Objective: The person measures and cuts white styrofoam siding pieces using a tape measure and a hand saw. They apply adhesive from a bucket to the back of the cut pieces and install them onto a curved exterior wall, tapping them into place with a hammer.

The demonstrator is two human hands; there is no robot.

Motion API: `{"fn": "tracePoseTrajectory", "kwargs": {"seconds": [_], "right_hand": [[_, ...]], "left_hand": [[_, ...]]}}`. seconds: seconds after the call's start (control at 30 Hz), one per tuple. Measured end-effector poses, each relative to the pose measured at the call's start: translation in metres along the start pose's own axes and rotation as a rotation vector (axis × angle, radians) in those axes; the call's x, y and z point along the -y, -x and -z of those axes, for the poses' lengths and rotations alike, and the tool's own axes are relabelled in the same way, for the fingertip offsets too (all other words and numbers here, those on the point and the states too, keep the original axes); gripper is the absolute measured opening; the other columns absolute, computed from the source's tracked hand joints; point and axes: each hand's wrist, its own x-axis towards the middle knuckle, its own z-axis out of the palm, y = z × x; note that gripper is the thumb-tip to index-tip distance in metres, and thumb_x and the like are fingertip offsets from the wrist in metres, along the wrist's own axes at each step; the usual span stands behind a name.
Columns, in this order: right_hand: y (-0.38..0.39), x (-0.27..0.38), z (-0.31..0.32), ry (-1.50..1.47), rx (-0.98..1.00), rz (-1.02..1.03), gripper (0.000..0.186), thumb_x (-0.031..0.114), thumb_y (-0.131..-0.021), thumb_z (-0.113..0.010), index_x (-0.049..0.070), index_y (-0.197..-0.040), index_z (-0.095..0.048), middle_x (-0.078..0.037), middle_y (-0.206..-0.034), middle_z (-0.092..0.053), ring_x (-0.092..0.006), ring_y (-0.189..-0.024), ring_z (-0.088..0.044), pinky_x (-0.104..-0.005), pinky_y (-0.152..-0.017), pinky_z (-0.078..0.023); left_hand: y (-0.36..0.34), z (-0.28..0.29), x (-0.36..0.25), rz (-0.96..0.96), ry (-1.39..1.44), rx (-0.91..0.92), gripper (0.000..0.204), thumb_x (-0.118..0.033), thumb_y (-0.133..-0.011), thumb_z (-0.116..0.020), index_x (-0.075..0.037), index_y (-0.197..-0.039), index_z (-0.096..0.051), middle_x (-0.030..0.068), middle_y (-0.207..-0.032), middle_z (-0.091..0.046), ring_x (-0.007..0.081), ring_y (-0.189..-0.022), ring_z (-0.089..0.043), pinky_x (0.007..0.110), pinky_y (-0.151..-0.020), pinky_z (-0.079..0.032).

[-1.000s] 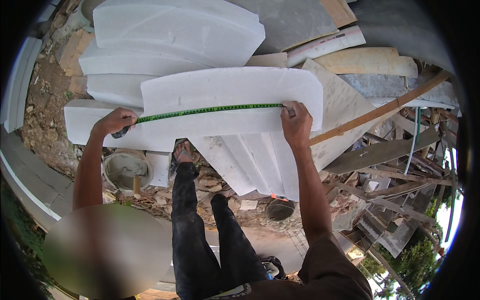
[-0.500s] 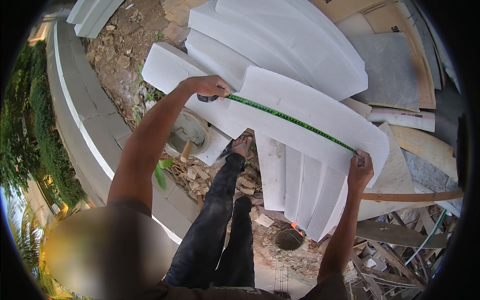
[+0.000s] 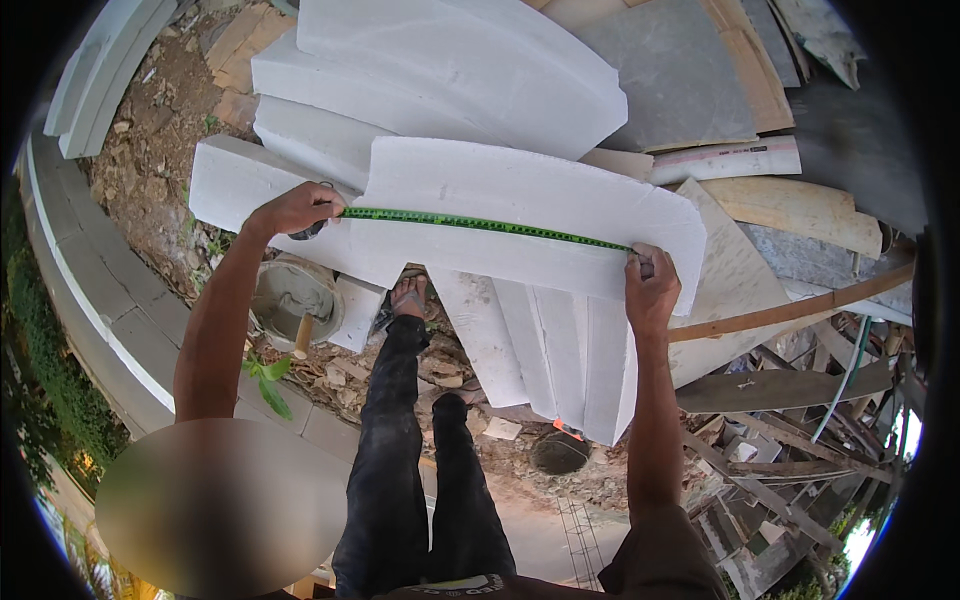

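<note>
A green tape measure point(image 3: 480, 222) is stretched straight across a long white block point(image 3: 530, 180) with a slightly curved outer edge. The fingers of my left hand point(image 3: 300, 209) are closed on the tape at the block's left part, with a dark rounded piece, apparently the tape's case, under the palm. Near the block's right end, my right hand point(image 3: 652, 285) pinches the other end of the tape between thumb and fingers. Further white blocks point(image 3: 440, 75) lie stacked beyond, and several more point(image 3: 560, 340) lie side by side beneath on the near side.
A bucket of grey mix point(image 3: 292, 302) with a wooden handle stands left of my foot point(image 3: 408, 296). Broken rubble point(image 3: 440, 365) covers the ground there. At right are a wooden strip point(image 3: 800, 308), boards and scrap timber point(image 3: 790, 500). A kerb point(image 3: 110, 290) curves along the left.
The scene has shifted leftward and turned in the view as my head moved. Both hands keep their hold, and the tape stays stretched over the same block.
</note>
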Motion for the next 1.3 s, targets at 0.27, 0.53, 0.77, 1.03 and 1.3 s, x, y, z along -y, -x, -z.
{"fn": "tracePoseTrajectory", "kwargs": {"seconds": [0.27, 0.53, 0.77, 1.03, 1.3], "right_hand": [[0.003, -0.014, 0.001, 0.01, 0.005, -0.031, 0.019, -0.003, -0.088, -0.071, -0.003, -0.107, -0.072, -0.016, -0.097, -0.072, -0.0238, -0.079, -0.072, -0.0342, -0.073, -0.057], [-0.034, -0.022, -0.007, 0.078, -0.115, 0.028, 0.02, 0.0, -0.09, -0.071, -0.001, -0.11, -0.073, -0.012, -0.098, -0.074, -0.0203, -0.079, -0.068, -0.0346, -0.074, -0.055], [-0.046, -0.021, -0.019, 0.055, -0.123, -0.045, 0.019, 0.004, -0.092, -0.073, -0.001, -0.111, -0.074, -0.011, -0.099, -0.075, -0.0198, -0.083, -0.068, -0.0343, -0.075, -0.055], [-0.052, -0.019, -0.023, 0.044, -0.155, -0.12, 0.021, 0.006, -0.093, -0.073, -0.001, -0.112, -0.074, -0.011, -0.098, -0.075, -0.0199, -0.085, -0.068, -0.0343, -0.078, -0.055], [-0.065, -0.007, -0.03, 0.01, -0.145, -0.12, 0.02, 0.003, -0.091, -0.072, 0.001, -0.11, -0.075, -0.011, -0.099, -0.073, -0.0202, -0.088, -0.07, -0.0324, -0.079, -0.056]], "left_hand": [[-0.034, 0.027, 0.0, 0.012, -0.043, 0.109, 0.028, -0.028, -0.098, -0.061, -0.006, -0.11, -0.072, 0.0036, -0.095, -0.073, 0.0103, -0.085, -0.061, 0.03, -0.078, -0.049], [-0.052, 0.044, -0.021, -0.019, -0.003, 0.044, 0.027, -0.029, -0.098, -0.061, -0.005, -0.106, -0.072, 0.0012, -0.092, -0.071, 0.0098, -0.083, -0.061, 0.029, -0.077, -0.05], [-0.062, 0.061, -0.02, -0.058, -0.06, 0.047, 0.024, -0.027, -0.093, -0.061, -0.009, -0.103, -0.073, -0.0004, -0.095, -0.072, 0.0113, -0.085, -0.061, 0.029, -0.079, -0.048], [-0.078, 0.077, -0.03, -0.003, -0.155, 0.043, 0.024, -0.03, -0.094, -0.06, -0.008, -0.098, -0.071, 0.0004, -0.093, -0.072, 0.0124, -0.082, -0.059, 0.031, -0.076, -0.047], [-0.083, 0.079, -0.021, -0.049, -0.073, 0.038, 0.029, -0.028, -0.096, -0.059, -0.002, -0.097, -0.071, 0.0021, -0.083, -0.068, 0.0093, -0.075, -0.057, 0.028, -0.069, -0.047]]}}
